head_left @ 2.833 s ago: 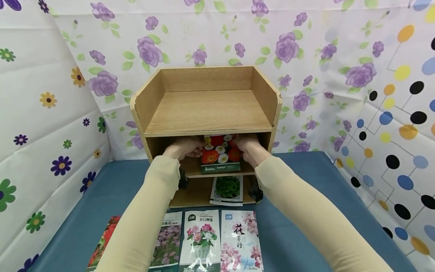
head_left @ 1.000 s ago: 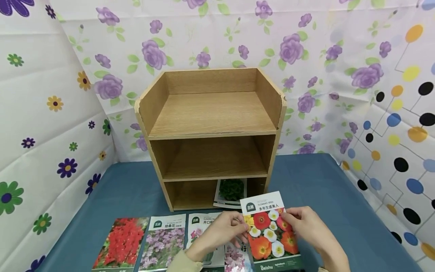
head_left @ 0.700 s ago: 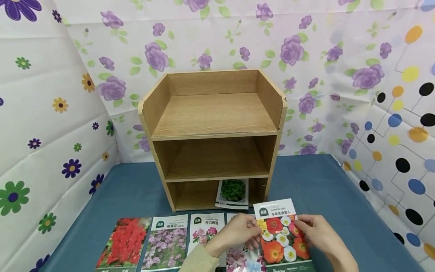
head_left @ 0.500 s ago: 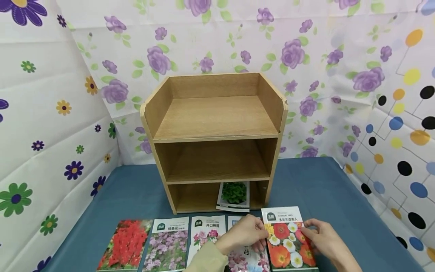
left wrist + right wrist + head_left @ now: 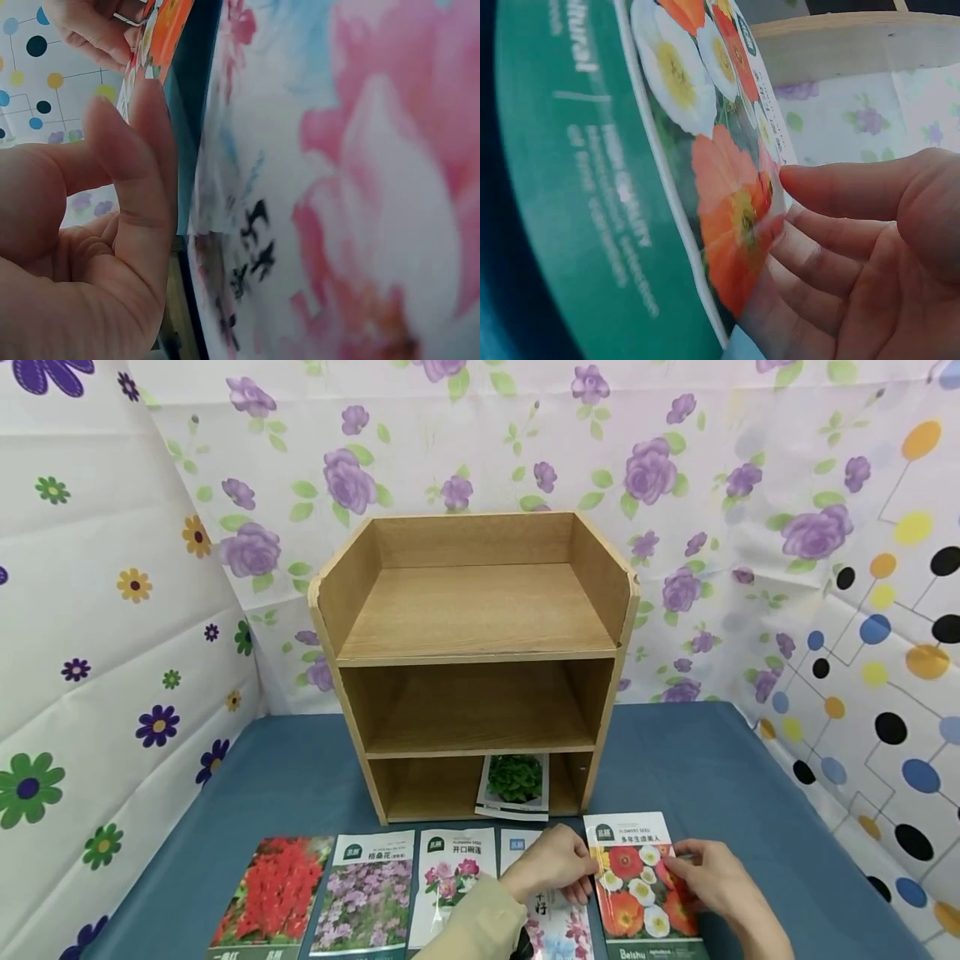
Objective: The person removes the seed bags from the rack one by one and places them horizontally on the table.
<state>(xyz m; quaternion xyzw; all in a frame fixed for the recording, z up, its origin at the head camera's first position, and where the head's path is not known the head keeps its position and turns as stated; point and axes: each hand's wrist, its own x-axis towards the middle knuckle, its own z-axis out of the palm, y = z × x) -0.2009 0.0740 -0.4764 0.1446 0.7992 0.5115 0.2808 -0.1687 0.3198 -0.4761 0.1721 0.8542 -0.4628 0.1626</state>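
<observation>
A poppy seed packet (image 5: 641, 893), with red, orange and white flowers above a green bottom band, lies at the right end of a row on the blue table. My right hand (image 5: 723, 885) pinches its right edge; the right wrist view shows the thumb on the printed face and the fingers behind (image 5: 810, 262). At its left edge, my left hand (image 5: 551, 864) pinches with thumb and fingertips (image 5: 154, 112). This hand reaches over a white packet with pink blossoms (image 5: 558, 927), covering part of it.
Further left lie a pink-flower pot packet (image 5: 442, 893), a purple-flower packet (image 5: 363, 902) and a red-flower packet (image 5: 273, 893). Behind them stands a wooden shelf unit (image 5: 472, 656), with a green leafy packet (image 5: 515, 781) on its bottom level, jutting past the front edge.
Both hands have taken the poppy packet out of the shelf's middle level and brought it down to the table. Lately it has shifted right, into line with the row.
</observation>
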